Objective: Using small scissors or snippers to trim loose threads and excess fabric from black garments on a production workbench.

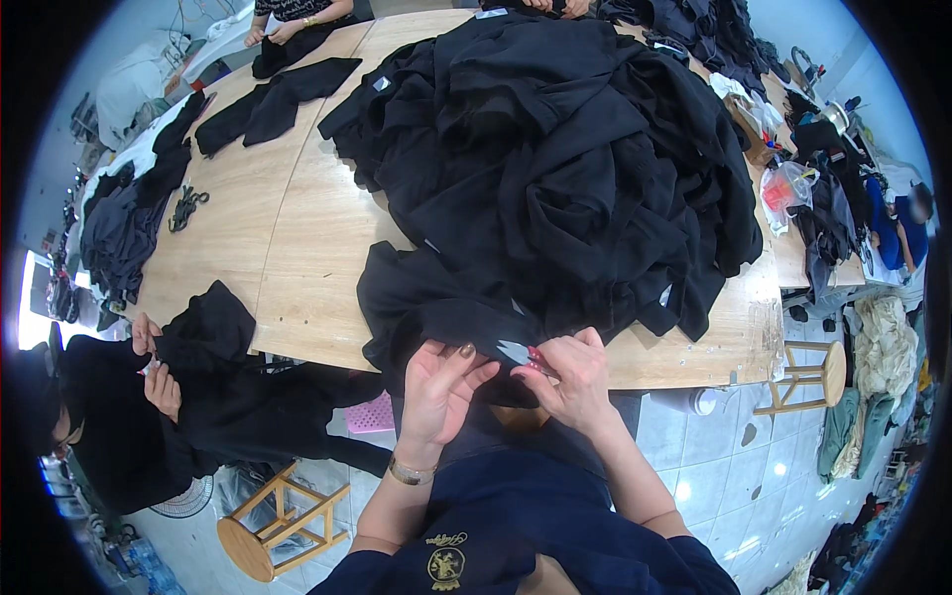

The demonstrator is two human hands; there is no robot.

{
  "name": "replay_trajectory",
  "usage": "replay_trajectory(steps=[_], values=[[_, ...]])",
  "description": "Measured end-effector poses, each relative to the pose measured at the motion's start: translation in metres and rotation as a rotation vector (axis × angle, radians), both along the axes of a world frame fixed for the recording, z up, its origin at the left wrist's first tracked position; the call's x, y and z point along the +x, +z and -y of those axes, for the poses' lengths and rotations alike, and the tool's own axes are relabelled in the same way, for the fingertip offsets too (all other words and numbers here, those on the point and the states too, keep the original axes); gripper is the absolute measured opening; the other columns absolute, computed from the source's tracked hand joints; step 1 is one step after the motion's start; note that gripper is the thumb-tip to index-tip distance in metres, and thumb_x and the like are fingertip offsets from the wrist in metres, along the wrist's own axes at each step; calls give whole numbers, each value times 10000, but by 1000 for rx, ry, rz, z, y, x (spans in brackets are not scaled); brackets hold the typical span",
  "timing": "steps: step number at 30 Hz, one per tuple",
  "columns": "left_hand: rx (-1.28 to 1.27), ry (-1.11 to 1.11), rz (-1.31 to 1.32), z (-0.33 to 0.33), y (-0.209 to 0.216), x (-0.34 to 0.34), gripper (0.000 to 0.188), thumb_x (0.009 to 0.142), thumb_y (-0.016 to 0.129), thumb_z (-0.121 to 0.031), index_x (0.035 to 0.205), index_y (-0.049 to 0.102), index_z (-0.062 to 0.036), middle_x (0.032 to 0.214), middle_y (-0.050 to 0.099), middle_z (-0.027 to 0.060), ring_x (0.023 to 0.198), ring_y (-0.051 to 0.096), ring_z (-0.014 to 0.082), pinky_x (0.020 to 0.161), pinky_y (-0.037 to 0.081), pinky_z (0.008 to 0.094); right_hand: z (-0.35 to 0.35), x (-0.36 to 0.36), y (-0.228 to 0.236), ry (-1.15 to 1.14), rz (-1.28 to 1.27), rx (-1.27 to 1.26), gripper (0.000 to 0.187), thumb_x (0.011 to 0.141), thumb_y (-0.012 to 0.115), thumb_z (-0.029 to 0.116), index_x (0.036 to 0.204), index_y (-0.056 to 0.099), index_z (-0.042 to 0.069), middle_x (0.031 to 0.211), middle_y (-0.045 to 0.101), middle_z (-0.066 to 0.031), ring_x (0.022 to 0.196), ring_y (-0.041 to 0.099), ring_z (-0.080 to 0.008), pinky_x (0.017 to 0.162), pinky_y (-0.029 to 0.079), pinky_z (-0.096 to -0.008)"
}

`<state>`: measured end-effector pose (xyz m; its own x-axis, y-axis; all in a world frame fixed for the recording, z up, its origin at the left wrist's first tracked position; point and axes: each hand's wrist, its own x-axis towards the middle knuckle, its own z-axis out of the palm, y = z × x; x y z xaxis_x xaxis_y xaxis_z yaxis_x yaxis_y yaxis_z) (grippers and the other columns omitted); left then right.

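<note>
In my right hand (pixel 575 382) is a pair of thread snips (pixel 518 353) with red handles and pale pointed blades, which point left toward my other hand. My left hand (pixel 441 387), with a bracelet at its wrist, is closed with curled fingers at the near edge of a black garment (pixel 436 297). Just what the fingertips pinch is partly hidden. The garment lies at the table's front edge and hangs partly over it. Behind it rises a large heap of black garments (pixel 555 139), with small white labels showing in places.
The wooden table (pixel 297 288) carries more dark clothes (pixel 273 104) at the far left. A co-worker's hands (pixel 159 382) hold black cloth at the left, and others work at the far side. Wooden stools (pixel 253 540) stand at left and right. Boxes and bags (pixel 788 188) lie at the right.
</note>
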<state>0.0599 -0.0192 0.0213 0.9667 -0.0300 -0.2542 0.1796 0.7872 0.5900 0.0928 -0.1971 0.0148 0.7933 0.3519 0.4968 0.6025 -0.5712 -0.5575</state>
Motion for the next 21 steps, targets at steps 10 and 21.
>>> replay_trajectory(steps=[10, 21], values=[[51, 15, 48, 2, -1, -1, 234, 892, 521, -8, 1125, 504, -8, 1048, 594, 109, 950, 608, 199, 812, 529, 321, -3, 1, 4, 4, 36, -32, 346, 748, 689, 376, 636, 531, 90, 547, 488, -31, 497, 468, -187, 587, 306, -313], [-108, 75, 7, -4, -2, 8, 228, 873, 551, -21, 1094, 507, -55, 1022, 600, 67, 962, 589, 182, 844, 487, 342, -5, 2, -12, -158, -315, 265, 316, 747, 731, 239, 804, 502, 29, 608, 494, -54, 604, 493, -201, 563, 393, -306]])
